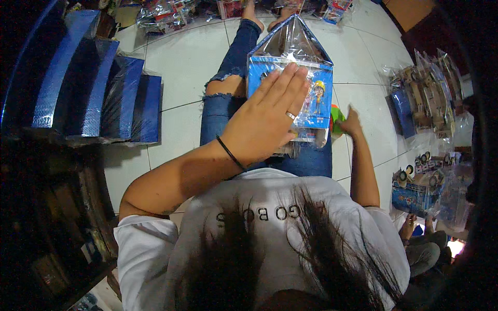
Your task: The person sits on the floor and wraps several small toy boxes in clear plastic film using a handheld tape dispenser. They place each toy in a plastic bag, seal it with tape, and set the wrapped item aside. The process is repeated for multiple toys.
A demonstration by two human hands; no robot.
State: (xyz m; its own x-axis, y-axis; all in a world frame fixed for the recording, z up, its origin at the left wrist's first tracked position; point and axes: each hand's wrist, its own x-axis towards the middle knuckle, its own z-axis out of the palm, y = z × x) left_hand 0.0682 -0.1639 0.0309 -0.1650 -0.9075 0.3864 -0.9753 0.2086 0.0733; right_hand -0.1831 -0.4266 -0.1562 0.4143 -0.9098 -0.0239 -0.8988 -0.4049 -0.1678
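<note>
A house-shaped blue box (320, 116) in clear plastic wrap stands on my lap, its peaked top pointing away from me. Cartoon figures decorate its front panel. My left hand (270, 106) lies flat across this panel, fingers stretched out and close together, a ring on one of them. Beyond the box's right side, my right hand (354, 124) is closed around a green and orange object (337, 120). Part of that object is hidden by the box and my fingers, so its kind does not show.
Several blue plastic-wrapped boxes (129, 98) stand in a row on the left. Bagged wooden toy vehicles (425, 98) are stacked at the right, with more wheeled ones (423, 179) nearer. Wrapped packages (166, 15) line the far side of the tiled floor (181, 46). Dark shelving (67, 207) stands near left.
</note>
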